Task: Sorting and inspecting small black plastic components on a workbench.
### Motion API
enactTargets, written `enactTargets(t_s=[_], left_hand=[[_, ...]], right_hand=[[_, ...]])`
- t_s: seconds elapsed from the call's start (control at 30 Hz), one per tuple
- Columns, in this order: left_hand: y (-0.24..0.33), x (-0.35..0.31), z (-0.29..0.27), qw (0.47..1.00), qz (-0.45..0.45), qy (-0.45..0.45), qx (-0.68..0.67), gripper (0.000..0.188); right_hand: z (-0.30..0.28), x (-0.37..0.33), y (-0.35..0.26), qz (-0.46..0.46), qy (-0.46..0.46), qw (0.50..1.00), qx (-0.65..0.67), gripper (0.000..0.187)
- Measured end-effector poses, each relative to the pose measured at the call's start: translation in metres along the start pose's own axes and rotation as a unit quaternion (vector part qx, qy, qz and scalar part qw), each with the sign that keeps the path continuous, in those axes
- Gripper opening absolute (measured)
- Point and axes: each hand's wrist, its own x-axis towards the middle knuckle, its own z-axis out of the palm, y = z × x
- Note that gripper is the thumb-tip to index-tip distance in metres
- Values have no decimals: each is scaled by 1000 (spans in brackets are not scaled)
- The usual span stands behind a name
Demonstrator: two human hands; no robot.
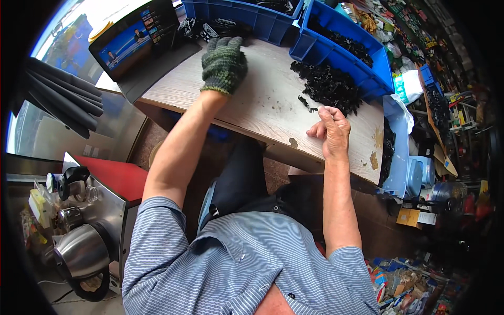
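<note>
My left hand (224,64), in a dark green knitted glove, is over the far left of the table. Its fingers point away from me, beside a heap of shiny black pieces (212,29); they look loosely extended, and the thumb side is hidden. My bare right hand (334,131) is raised a little over the right part of the table. Thumb and forefinger pinch a small black part (313,109), its shape too small to make out. Just beyond it spreads a loose pile of small black parts (328,84).
A tablet playing video (128,44) stands at the table's back left. Blue crates (344,50) with black parts line the far side. A light blue bin (399,152) adjoins the right edge. At lower left are a steel kettle (84,252) and a red-topped cabinet (113,176).
</note>
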Motion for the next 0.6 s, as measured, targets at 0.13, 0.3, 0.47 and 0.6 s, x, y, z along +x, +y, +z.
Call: enactTargets(t_s=[0.13, 0.3, 0.47, 0.6], left_hand=[[-24, 8, 0, 989, 10, -129, 68, 25], [4, -13, -8, 985, 91, -150, -4, 22], [14, -21, -21, 984, 40, -172, 23, 24], [49, -51, -26, 972, 16, -99, -214, 21]], right_hand=[[-1, 0, 0, 5, 12, 1000, 5, 20], [-6, 0, 3, 3, 21, 1000, 22, 21], [-3, -4, 2, -7, 16, 999, 39, 22], [-5, -5, -1, 0, 25, 998, 59, 19]])
